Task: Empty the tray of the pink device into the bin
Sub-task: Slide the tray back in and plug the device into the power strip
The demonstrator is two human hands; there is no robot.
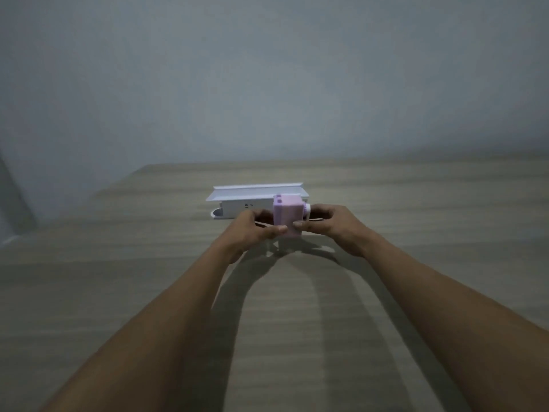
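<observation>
A small pink boxy device (pixel 287 213) is held just above the wooden table (pixel 118 292), at the centre of the view. My left hand (pixel 252 230) grips its left side, thumb on the front lower edge. My right hand (pixel 332 224) grips its right side, by a small white knob (pixel 307 209) on that side. Directly behind the device stands a long white container (pixel 237 200) with an open, flared top. Whether the device's tray is in or out cannot be told.
A plain grey wall (pixel 267 84) rises behind the table's far edge. The white container has a rounded white piece (pixel 216 214) at its lower left end. Thin brown sticks (pixel 316 220) lie on the table behind my hands.
</observation>
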